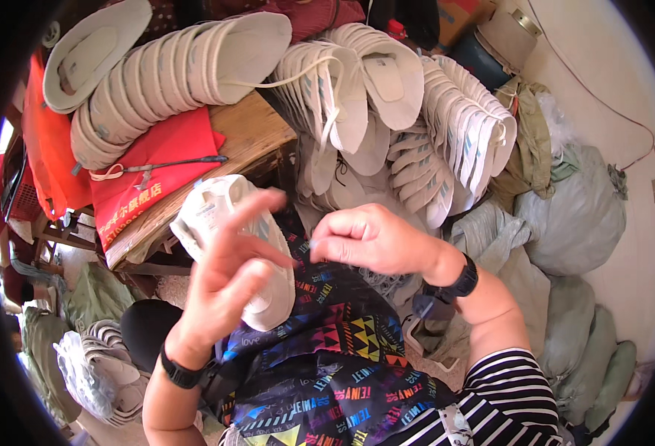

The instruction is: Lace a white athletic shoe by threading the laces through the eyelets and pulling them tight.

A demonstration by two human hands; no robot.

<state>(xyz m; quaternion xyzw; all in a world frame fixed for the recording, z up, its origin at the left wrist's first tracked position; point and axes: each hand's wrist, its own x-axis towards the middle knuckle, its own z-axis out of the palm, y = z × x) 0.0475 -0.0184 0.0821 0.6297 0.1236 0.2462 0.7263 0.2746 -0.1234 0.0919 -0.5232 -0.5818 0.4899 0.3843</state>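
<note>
A white shoe upper (271, 301) rests on my lap against the table's near edge, partly covered by my left hand. My left hand (227, 279) hovers over it with fingers spread and slightly blurred; it seems to hold nothing. To the right, my right hand (375, 241) is raised above the apron (342, 334), thumb and fingers pinched together. Whatever lies in that pinch, if anything, is too small to make out. On a red bag (145, 201) lie a slim dark tool (186, 162) and a pale lace loop (108, 175).
Nested shoe uppers (171, 82) lie along the wooden table (257, 134). More stacked uppers (465, 123) hang at the far right. Stuffed grey sacks (572, 215) stand on the right, and another pile of uppers (119, 372) sits at lower left.
</note>
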